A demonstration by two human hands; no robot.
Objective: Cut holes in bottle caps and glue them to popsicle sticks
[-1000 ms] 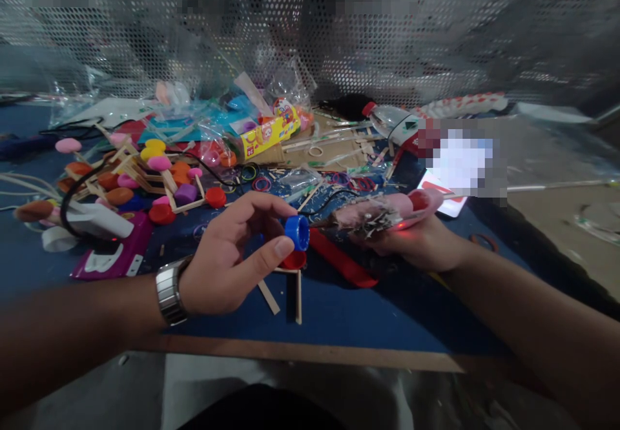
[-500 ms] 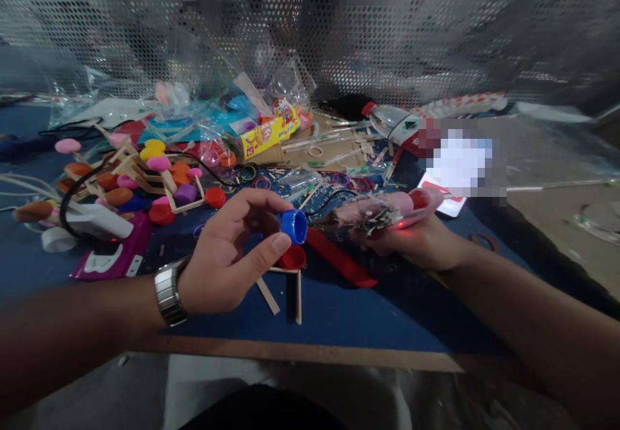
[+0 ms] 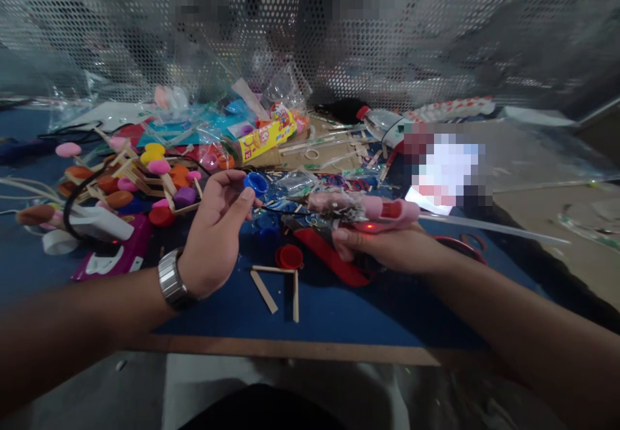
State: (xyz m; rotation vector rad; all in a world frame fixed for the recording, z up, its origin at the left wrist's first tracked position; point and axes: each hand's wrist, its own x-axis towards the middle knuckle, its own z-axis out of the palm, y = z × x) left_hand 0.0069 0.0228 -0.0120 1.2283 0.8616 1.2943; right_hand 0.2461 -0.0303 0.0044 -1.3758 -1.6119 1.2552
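A blue bottle cap (image 3: 256,185) is pinched between the thumb and fingers of my left hand (image 3: 213,236), its hollow side partly showing. My right hand (image 3: 382,249) grips a pink hot glue gun (image 3: 368,212) with a lit red lamp; a clear glue stick (image 3: 494,226) sticks out of its back. The gun's nozzle points left, apart from the cap. Below, on the table, lie a red cap (image 3: 289,257) and wooden sticks (image 3: 296,294), some joined at a corner. Another blue cap (image 3: 267,230) rests behind the red one. A long red object (image 3: 339,262) lies under my right hand.
At left stands a stick structure (image 3: 130,172) with colourful caps and pads, beside a purple power strip (image 3: 116,249) with a white plug. Farther back are a yellow package (image 3: 271,134), a plastic bottle (image 3: 387,123) and a lit screen (image 3: 443,175). A perforated metal panel (image 3: 290,23) rises behind.
My left hand has moved up and left with the blue cap, away from the nozzle, and the cap has turned. The glue gun has shifted slightly left, showing more glue stick.
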